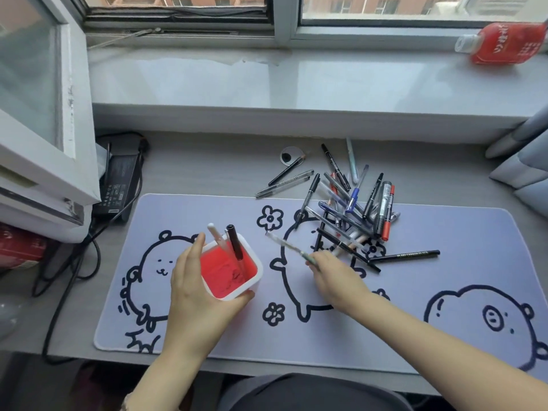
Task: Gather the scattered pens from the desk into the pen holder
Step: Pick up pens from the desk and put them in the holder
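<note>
A white square pen holder (256, 264) with a red inside stands on the lilac desk mat (444, 277). My left hand (192, 280) grips it around its left and near sides. Two pens lean inside it, a white one (216, 237) and a black one (235, 243). My right hand (335, 277) is shut on a clear pen (284, 243) whose tip points up and left toward the holder. Behind that hand lies a pile of several pens (350, 209), black, blue, grey and red-capped. One black pen (406, 256) lies apart to the right.
Two more pens (284, 179) lie on the bare desk behind the mat, near a small round lid (289, 155). A black power brick (120, 179) with cables sits at the left. A red bottle (504, 44) lies on the windowsill. Cushions are at the right edge.
</note>
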### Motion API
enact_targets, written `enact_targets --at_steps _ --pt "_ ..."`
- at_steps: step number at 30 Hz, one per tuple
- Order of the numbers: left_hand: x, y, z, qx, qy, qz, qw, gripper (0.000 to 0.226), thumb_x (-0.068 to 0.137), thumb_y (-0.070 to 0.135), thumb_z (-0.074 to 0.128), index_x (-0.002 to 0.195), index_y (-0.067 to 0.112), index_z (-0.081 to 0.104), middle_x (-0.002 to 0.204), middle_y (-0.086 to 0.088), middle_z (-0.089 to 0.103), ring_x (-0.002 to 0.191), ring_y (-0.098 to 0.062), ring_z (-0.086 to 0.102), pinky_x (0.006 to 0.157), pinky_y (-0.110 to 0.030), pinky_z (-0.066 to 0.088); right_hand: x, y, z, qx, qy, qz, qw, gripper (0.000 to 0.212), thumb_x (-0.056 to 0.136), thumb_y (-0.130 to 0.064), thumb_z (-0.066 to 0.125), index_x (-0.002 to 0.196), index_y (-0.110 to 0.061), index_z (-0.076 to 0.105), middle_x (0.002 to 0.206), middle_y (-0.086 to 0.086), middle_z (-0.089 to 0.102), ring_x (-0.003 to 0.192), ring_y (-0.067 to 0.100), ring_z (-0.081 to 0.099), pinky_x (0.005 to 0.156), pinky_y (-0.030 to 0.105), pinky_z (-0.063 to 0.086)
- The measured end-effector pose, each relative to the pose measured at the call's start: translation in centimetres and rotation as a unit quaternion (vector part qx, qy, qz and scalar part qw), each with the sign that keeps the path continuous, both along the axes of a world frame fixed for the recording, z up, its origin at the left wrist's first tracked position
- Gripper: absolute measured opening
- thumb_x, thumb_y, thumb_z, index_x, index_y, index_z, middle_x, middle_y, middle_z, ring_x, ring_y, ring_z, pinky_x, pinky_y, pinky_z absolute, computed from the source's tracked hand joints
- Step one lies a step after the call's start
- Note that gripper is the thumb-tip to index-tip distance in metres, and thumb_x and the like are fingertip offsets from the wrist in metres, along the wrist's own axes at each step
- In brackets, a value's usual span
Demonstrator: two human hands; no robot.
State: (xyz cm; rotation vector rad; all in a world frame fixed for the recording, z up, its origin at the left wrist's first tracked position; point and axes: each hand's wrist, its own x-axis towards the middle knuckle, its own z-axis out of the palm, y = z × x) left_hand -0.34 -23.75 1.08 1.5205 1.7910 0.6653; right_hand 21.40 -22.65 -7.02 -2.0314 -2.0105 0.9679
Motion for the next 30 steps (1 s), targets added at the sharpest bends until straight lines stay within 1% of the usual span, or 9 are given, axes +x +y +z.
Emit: enact_targets --at_steps 3,5,9,11,13,18,24,26,30 --pt "0.6 0.0 -0.1 0.001 -0.009 -0.009 1.0 0.105 0.052 0.029 0.088 0.138 0.029 0.028 0.137 0.003 0.036 0.127 -0.011 0.034 0.096 -0.024 0.026 0.3 -0.6 2.7 0.009 0.234 -0.124 0.964 0.026 0.096 -0.028 0.042 0.093 -0.013 0.062 0.092 0.012 0.051 0.085 0.027 0.054 0.083 0.04 0.048" --pt "1.3 0.1 -0.1 0.003 -0.006 -0.019 1.0 0.105 0.052 0.031 0.087 0.139 0.03 0.027 0.137 0.004 0.036 0.127 -0.011 0.034 0.098 -0.024 0.026 0.5 -1.2 4.7 0.031 0.325 -0.189 0.926 0.02 0.093 -0.03 0.047 0.085 -0.029 0.065 0.091 0.013 0.054 0.084 0.016 0.055 0.083 0.029 0.047" --pt "2.8 0.3 -0.1 0.006 0.009 -0.052 0.999 0.105 0.053 0.029 0.087 0.139 0.028 0.027 0.136 0.006 0.036 0.128 -0.012 0.033 0.102 -0.024 0.027 0.7 -1.7 9.2 0.027 0.505 -0.266 0.821 0.019 0.08 -0.034 0.051 0.084 -0.024 0.067 0.05 -0.011 0.045 0.047 0.004 0.043 0.049 0.014 0.039" --pt "3.8 0.4 -0.1 0.012 0.017 -0.078 0.997 0.104 0.052 0.028 0.087 0.138 0.027 0.028 0.131 0.007 0.038 0.124 -0.013 0.036 0.104 -0.031 0.033 0.9 -1.8 10.3 0.033 0.529 -0.263 0.807 0.021 0.078 -0.034 0.051 0.086 -0.019 0.065 0.045 -0.011 0.042 0.041 0.002 0.037 0.041 0.014 0.034" --pt "4.8 0.4 -0.1 0.024 0.024 -0.105 0.994 0.103 0.051 0.029 0.086 0.137 0.028 0.029 0.124 0.012 0.037 0.121 -0.012 0.037 0.103 -0.038 0.038 0.7 -1.6 10.8 0.054 0.493 -0.248 0.833 0.016 0.08 -0.033 0.054 0.082 -0.02 0.063 0.047 -0.012 0.048 0.042 0.001 0.04 0.041 0.011 0.032" --pt "6.8 0.1 0.0 0.057 0.011 -0.141 0.988 0.102 0.054 0.034 0.084 0.138 0.029 0.026 0.126 0.01 0.039 0.119 -0.013 0.039 0.101 -0.038 0.039 -0.6 -1.8 10.3 0.111 0.245 -0.154 0.951 0.016 0.086 -0.018 0.062 0.072 -0.025 0.062 0.063 -0.013 0.055 0.066 -0.002 0.053 0.06 0.013 0.038" --pt "7.0 0.4 -0.3 0.041 -0.021 -0.086 0.995 0.106 0.054 0.029 0.086 0.139 0.03 0.022 0.126 0.014 0.036 0.122 -0.009 0.036 0.098 -0.023 0.031 0.5 -2.7 11.5 0.136 0.139 -0.089 0.977 0.016 0.082 -0.029 0.064 0.093 -0.032 0.052 0.073 -0.02 0.038 0.072 -0.01 0.045 0.067 0.005 0.033" --pt "6.8 0.8 -0.5 0.026 -0.034 -0.067 0.997 0.107 0.053 0.028 0.086 0.139 0.031 0.023 0.13 0.009 0.039 0.123 -0.01 0.037 0.097 -0.021 0.03 1.7 -2.6 12.4 0.054 0.151 -0.086 0.983 0.007 0.09 -0.022 0.05 0.09 -0.029 0.047 0.079 -0.012 0.037 0.073 0.001 0.043 0.065 0.009 0.036" --pt "6.3 1.4 -0.9 0.012 -0.041 -0.067 0.997 0.106 0.052 0.031 0.085 0.139 0.031 0.024 0.129 0.009 0.04 0.121 -0.011 0.038 0.095 -0.021 0.03 4.8 -2.2 14.0 -0.08 0.109 -0.021 0.991 0.024 0.093 -0.007 0.036 0.101 -0.026 0.048 0.085 0.0 0.04 0.079 0.019 0.048 0.069 0.017 0.042"
